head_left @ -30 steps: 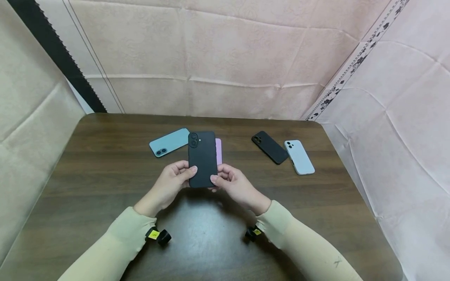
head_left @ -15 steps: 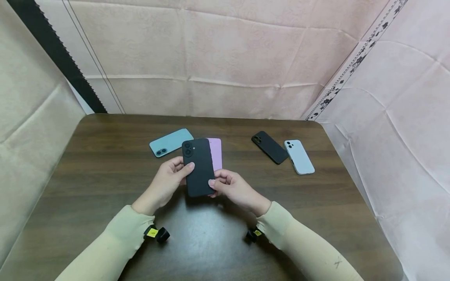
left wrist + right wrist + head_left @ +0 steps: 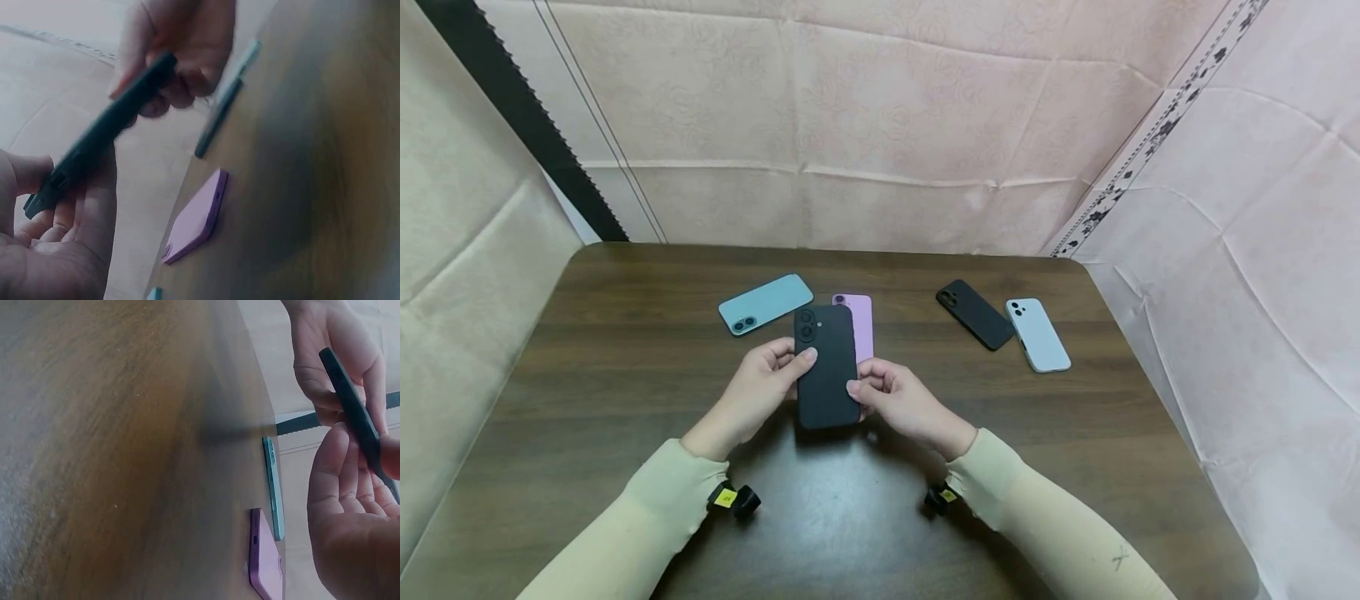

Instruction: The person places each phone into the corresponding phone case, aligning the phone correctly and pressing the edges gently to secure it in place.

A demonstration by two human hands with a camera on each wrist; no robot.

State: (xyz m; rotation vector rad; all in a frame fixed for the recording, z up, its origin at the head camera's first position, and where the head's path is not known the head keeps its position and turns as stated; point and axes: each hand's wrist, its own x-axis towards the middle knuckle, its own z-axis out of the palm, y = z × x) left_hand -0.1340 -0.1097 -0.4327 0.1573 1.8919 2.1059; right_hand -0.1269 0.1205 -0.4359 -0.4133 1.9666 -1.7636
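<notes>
Both hands hold a black phone [image 3: 826, 371] above the table, its camera side facing up in the head view. My left hand [image 3: 758, 392] pinches its left edge, thumb on the back face and fingers underneath. At the lower right edge, my right hand [image 3: 901, 402] grips it the same way. Both wrist views show the phone [image 3: 103, 134] edge-on, raised off the wood. Just behind it lies a purple phone [image 3: 862, 325], partly hidden by the black one in the head view. A light blue phone [image 3: 766, 304] rests to the left of the purple one.
Toward the right of the brown wooden table [image 3: 1075, 467] lie a second black phone [image 3: 975, 314] and a white phone [image 3: 1039, 335], close together. Pale cloth [image 3: 865, 125] hangs behind the table and along both sides.
The black phone has come nearer to the body, after a small swing left and back, so more of the purple phone shows. Both hands keep their grip; the other phones have not moved.
</notes>
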